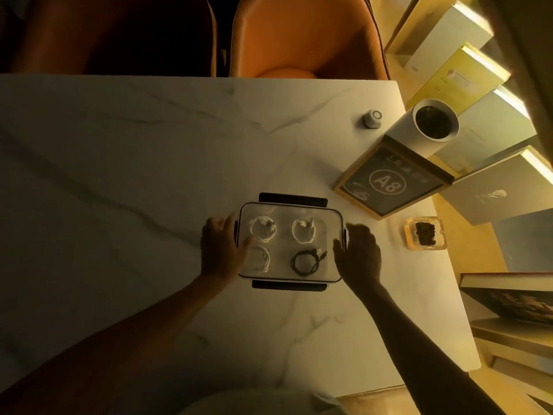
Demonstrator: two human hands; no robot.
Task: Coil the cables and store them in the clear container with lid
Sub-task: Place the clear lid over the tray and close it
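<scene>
A clear container (337, 215) with a clear lid on top and dark latches at front and back sits on the marble table (149, 151). Inside lie three coiled white cables (262, 229) and one coiled black cable (305, 262). My left hand (220, 248) rests against the container's left side, thumb over the lid edge, fingers apart. My right hand (360, 256) is at the right side, fingers spread, close to the rim; contact is unclear.
A framed "A8" sign (392, 182), a white cylinder with a dark top (431, 124), a small white knob-like device (372, 117) and a glass ashtray (426, 233) stand to the right. Orange chairs (302, 37) sit behind the table. Books line the shelf at right.
</scene>
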